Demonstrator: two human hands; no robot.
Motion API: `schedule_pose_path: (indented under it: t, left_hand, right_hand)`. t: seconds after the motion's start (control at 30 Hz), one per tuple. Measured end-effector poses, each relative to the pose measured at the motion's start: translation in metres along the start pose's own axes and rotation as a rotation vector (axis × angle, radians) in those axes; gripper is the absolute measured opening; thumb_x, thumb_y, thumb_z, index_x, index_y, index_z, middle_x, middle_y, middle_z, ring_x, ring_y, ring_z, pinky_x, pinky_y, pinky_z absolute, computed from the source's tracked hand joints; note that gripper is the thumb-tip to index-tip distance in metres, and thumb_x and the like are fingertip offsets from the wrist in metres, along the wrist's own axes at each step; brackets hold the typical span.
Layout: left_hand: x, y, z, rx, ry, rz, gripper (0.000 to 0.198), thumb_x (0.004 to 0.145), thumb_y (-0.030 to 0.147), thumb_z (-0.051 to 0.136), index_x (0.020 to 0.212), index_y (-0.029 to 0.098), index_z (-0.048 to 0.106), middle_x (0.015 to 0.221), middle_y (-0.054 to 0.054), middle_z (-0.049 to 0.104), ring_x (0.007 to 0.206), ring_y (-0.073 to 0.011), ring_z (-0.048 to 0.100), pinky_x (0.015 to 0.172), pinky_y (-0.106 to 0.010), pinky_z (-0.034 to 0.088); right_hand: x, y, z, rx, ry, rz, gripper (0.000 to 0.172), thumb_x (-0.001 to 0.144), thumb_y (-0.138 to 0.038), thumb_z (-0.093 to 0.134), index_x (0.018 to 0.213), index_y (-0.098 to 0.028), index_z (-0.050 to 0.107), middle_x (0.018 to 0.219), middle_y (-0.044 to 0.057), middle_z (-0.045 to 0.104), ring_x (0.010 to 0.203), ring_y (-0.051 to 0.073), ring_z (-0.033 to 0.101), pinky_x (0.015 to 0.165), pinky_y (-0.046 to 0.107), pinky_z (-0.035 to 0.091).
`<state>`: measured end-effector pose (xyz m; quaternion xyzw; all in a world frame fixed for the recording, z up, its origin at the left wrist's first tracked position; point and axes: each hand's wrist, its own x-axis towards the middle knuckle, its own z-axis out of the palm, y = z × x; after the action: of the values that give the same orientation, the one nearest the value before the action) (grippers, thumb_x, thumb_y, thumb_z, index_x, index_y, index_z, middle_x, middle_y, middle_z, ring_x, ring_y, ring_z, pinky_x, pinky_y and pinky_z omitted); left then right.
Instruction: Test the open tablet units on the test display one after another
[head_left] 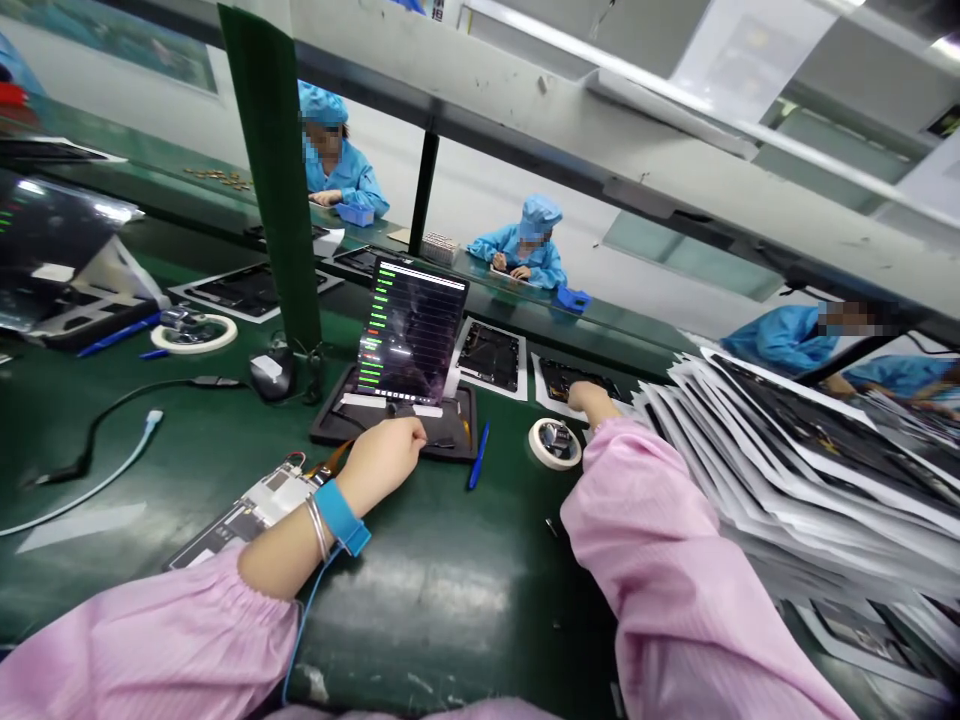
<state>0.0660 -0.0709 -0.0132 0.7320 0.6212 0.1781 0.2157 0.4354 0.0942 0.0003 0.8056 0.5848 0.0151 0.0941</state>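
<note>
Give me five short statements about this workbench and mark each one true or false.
1. The left hand rests at the black tray under the propped lit screen. True.
2. A blue strap circles the left wrist. True.
3. The right hand holds the blue pen. False: the pen lies on the green table.
4. The screen is dark. False: it shows green bars.
5. A tape roll lies near the right hand. True.

- Loose pink sleeves (pixel 150 640) with elastic cuffs are worn on both arms.
- Blue antistatic wrist strap (pixel 341 517) with blue cord and a thin bangle (pixel 319 528) are worn on the left wrist.
</note>
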Motion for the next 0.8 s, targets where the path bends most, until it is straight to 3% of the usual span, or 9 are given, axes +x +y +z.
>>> schedule_pose_path:
  t: [0.13,0.3,0.53,0.8]
  left_hand:
    - [-0.001,0.002,0.000,0.008,-0.017,-0.005,0.020,0.083,0.025,0.048,0.089,0.022,0.067,0.092,-0.004,0.071,0.084,-0.0195,0.064,0.069,-0.026,0.043]
    - [-0.001,0.001,0.000,0.002,-0.008,-0.007,0.019,0.082,0.025,0.049,0.088,0.022,0.067,0.092,-0.004,0.071,0.084,-0.0194,0.064,0.069,-0.026,0.043]
    - [-0.001,0.002,-0.001,0.002,-0.006,0.006,0.019,0.082,0.025,0.050,0.087,0.022,0.067,0.091,-0.004,0.071,0.084,-0.0193,0.064,0.071,-0.027,0.043]
    - [0.002,-0.002,-0.001,-0.025,-0.003,0.025,0.020,0.082,0.025,0.049,0.088,0.021,0.067,0.088,-0.006,0.071,0.085,-0.0199,0.064,0.075,-0.027,0.044]
  right_hand:
    - [-0.002,0.012,0.020,-0.119,-0.071,-0.087,0.032,0.090,-0.033,0.056,0.115,-0.013,0.054,0.113,0.009,0.056,0.097,0.020,0.058,0.082,0.039,0.051]
    - [-0.013,0.007,0.024,-0.188,0.037,-0.203,0.031,0.090,-0.033,0.055,0.116,-0.015,0.054,0.117,0.009,0.055,0.100,0.020,0.057,0.085,0.041,0.050]
    - [-0.018,-0.009,0.001,-0.137,0.211,-0.248,0.030,0.092,-0.033,0.053,0.116,-0.016,0.054,0.121,0.009,0.053,0.104,0.021,0.055,0.088,0.042,0.048]
    - [-0.028,-0.034,-0.023,-0.014,0.263,-0.163,0.029,0.091,-0.035,0.053,0.109,-0.013,0.056,0.099,0.006,0.061,0.085,0.016,0.060,0.077,0.035,0.051]
